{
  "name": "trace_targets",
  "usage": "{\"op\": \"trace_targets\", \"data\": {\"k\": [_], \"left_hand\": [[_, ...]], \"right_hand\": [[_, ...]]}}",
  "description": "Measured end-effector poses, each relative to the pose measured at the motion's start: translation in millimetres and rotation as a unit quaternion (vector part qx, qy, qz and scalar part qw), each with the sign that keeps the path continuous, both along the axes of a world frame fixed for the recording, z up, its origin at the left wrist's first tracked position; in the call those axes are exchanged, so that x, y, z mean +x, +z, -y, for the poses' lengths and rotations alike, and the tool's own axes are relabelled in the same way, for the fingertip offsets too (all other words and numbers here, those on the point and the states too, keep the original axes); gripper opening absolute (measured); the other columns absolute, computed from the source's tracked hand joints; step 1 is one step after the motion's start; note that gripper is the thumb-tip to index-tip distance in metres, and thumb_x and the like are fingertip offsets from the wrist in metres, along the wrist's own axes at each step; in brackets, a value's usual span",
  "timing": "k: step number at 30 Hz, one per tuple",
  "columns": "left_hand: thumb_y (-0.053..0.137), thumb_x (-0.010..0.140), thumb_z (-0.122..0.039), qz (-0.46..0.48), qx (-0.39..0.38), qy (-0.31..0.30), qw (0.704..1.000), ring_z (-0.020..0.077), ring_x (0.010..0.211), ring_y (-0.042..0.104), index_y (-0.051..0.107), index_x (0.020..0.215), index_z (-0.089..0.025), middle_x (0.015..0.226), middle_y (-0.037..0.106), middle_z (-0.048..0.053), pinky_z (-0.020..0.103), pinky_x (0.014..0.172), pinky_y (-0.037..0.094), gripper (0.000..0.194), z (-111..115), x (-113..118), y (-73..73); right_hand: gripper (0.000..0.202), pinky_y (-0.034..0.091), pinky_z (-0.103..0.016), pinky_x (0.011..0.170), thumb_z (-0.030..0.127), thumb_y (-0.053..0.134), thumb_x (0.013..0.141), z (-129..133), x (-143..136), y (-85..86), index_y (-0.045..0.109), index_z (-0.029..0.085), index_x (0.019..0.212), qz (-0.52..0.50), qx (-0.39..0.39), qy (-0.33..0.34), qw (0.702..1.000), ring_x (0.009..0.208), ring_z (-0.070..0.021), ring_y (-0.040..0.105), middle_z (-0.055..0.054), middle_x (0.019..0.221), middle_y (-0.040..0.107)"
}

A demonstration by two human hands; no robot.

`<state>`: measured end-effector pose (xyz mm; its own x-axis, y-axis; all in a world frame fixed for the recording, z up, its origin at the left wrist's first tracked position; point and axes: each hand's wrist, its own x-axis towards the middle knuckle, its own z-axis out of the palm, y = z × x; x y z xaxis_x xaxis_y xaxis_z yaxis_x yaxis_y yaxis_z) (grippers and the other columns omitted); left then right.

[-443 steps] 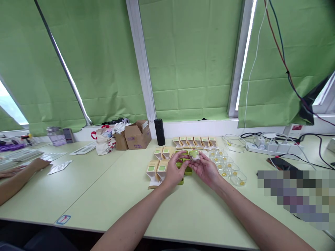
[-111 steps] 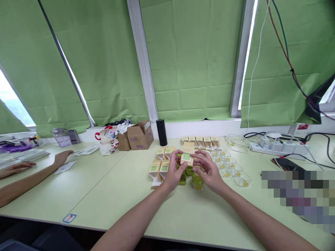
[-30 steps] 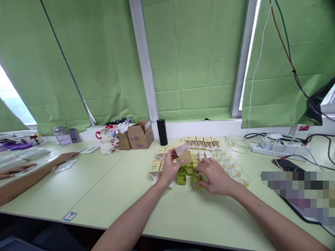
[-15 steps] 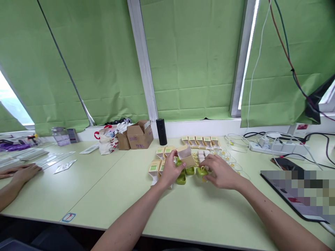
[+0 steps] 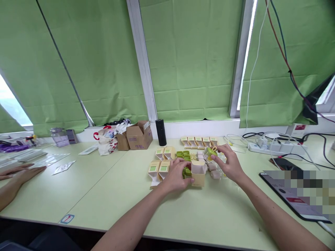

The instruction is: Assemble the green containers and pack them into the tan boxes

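Note:
In the middle of the table, my left hand (image 5: 178, 176) grips the side of a small open cardboard box (image 5: 198, 178), which stands upright with its flap raised. Just above and to the right of that box, my right hand (image 5: 231, 163) pinches a small green-capped piece (image 5: 210, 153) with a pale loop, held tilted. Green square cups (image 5: 183, 154) stand behind my left hand, and more green shows past its fingers. Pinkish-white cylinders (image 5: 215, 174) lie right of the box. Several small boxes with green labels (image 5: 154, 169) stand to the left, flaps open.
Another row of small boxes (image 5: 199, 141) stands at the back. Left of it are a black cylinder (image 5: 161, 132), a brown carton (image 5: 138, 136) and a tote bag (image 5: 107, 142). A power strip (image 5: 277, 149) and a tablet (image 5: 290, 200) lie right. A co-worker's hands (image 5: 26, 172) rest far left.
My left hand has brought the box down and to the right, from tilted to upright. My right hand has lifted the green-capped piece up and to the right, tipping it over.

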<state>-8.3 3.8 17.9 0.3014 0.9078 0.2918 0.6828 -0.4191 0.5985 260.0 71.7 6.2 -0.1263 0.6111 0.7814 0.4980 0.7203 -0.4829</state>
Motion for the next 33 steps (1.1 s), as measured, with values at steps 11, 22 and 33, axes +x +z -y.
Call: {"op": "trace_targets", "data": {"k": [11, 22, 33], "left_hand": [[0.091, 0.069, -0.030, -0.074, 0.005, -0.031, 0.997, 0.0401, 0.130, 0.049, 0.069, 0.118, -0.020, 0.124, 0.063, 0.013, 0.052, 0.110, 0.041, 0.054, 1.7, 2.3, -2.6], [0.071, 0.091, -0.023, 0.105, 0.090, -0.143, 0.980, 0.0297, 0.130, 0.058, 0.065, 0.101, -0.023, 0.138, 0.056, 0.011, 0.044, 0.108, 0.051, 0.012, -2.0, -6.6, -5.0], [0.064, 0.101, -0.034, 0.097, 0.092, -0.056, 0.989, 0.0310, 0.129, 0.066, 0.078, 0.123, -0.026, 0.133, 0.074, 0.011, 0.051, 0.114, 0.049, 0.028, -5.6, 2.5, -15.8]], "right_hand": [[0.036, 0.052, -0.048, 0.089, 0.056, 0.067, 0.096, 5.3, -10.5, -5.3, 0.075, 0.024, 0.110, -0.050, -0.021, 0.031, 0.998, 0.102, -0.0329, 0.063, -0.010, 0.104, 0.073], [0.033, 0.047, -0.042, 0.081, 0.055, 0.066, 0.096, 6.8, -11.2, -5.1, 0.074, 0.023, 0.102, -0.092, -0.015, 0.006, 0.996, 0.094, -0.0290, 0.060, -0.008, 0.094, 0.068], [0.037, 0.048, -0.041, 0.081, 0.056, 0.067, 0.095, 10.7, -14.5, -4.5, 0.075, 0.023, 0.109, -0.097, -0.010, 0.017, 0.995, 0.095, -0.0286, 0.060, -0.008, 0.096, 0.069]]}}
